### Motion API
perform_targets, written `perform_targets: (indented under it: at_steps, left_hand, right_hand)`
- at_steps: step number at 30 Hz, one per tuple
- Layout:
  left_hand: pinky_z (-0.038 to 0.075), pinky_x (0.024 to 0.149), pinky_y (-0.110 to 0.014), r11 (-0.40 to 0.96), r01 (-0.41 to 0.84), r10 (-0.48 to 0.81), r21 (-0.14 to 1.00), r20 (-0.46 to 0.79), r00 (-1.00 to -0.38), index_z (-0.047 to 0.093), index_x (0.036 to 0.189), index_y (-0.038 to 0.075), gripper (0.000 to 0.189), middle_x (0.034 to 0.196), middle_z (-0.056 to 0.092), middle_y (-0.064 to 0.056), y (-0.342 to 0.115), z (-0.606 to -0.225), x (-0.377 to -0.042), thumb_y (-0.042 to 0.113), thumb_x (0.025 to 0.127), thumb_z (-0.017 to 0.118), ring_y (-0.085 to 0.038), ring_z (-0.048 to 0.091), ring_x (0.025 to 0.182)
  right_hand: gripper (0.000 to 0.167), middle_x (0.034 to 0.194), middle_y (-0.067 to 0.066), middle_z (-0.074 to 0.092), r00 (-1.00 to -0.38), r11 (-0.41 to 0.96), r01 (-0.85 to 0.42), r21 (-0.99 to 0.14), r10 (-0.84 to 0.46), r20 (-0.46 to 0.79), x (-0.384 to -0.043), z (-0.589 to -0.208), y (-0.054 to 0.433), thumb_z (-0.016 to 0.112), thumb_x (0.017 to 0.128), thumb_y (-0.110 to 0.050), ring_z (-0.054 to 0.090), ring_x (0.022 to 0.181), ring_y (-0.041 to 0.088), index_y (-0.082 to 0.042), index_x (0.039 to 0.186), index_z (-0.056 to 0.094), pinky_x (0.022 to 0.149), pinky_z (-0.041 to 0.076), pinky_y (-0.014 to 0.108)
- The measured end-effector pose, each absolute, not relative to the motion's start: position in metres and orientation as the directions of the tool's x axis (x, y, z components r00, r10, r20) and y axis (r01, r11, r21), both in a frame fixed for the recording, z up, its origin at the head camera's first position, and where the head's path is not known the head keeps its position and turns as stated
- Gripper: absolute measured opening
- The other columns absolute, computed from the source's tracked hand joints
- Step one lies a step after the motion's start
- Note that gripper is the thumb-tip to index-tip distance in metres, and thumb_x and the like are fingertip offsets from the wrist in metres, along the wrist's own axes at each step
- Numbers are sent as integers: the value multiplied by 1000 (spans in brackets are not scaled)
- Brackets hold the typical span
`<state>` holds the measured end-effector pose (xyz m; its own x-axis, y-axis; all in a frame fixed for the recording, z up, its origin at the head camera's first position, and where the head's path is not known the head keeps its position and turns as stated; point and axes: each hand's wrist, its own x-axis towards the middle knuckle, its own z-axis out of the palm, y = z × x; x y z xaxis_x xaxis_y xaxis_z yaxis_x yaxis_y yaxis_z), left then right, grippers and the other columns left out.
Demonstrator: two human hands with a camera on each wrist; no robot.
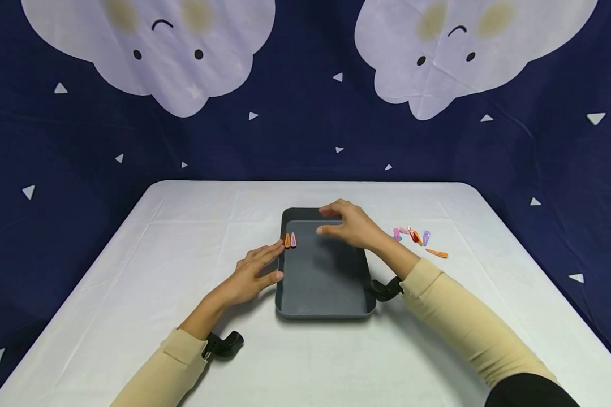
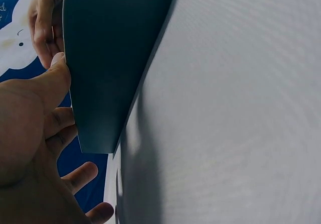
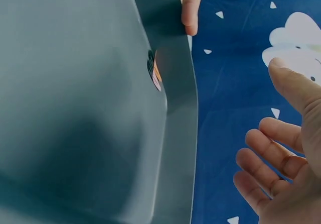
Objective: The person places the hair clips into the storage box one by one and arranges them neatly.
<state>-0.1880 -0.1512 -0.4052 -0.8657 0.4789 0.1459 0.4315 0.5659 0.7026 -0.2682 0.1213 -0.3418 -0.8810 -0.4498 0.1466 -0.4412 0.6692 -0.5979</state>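
A dark grey rectangular tray lies on the white table. Inside it, by the left wall, an orange snap hair clip and a pink snap hair clip lie side by side. My left hand is at the tray's left side, its extended fingers and thumb right at the rim. Over the tray's far right part hovers my right hand, thumb and fingers spread apart and loosely bent, with nothing between them. In the right wrist view the two clips show against the tray wall.
Several coloured hair clips lie in a loose pile on the table right of the tray, among them a purple clip and an orange clip. A dark blue cloth with white clouds hangs behind the white tabletop.
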Motion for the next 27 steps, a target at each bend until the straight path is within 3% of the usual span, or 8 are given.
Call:
perform_targets:
  at_steps: [10,27]
  left_hand:
    - [16,102,-64,557,448,485,699,165,-859,36,146,9,61,156,27,-5,-152,-406,-187,28,92,60,-38,22,141]
    - [16,102,-63,555,449,487,701,164,-858,35,146,9,62,157,27,-5,-151,-406,-187,28,92,60,-38,22,141]
  right_hand:
    - [55,120,5,62,-888,663,-444,-603,-417,195,-258,-341,153,74,80,-40,57,116,25,-12,126,60,97,43,43]
    - [59,126,6,60,-959,722,-278,-633,-243,145,-241,-354,226,70,81,-49,54,117,31,-15,127,57,97,43,48]
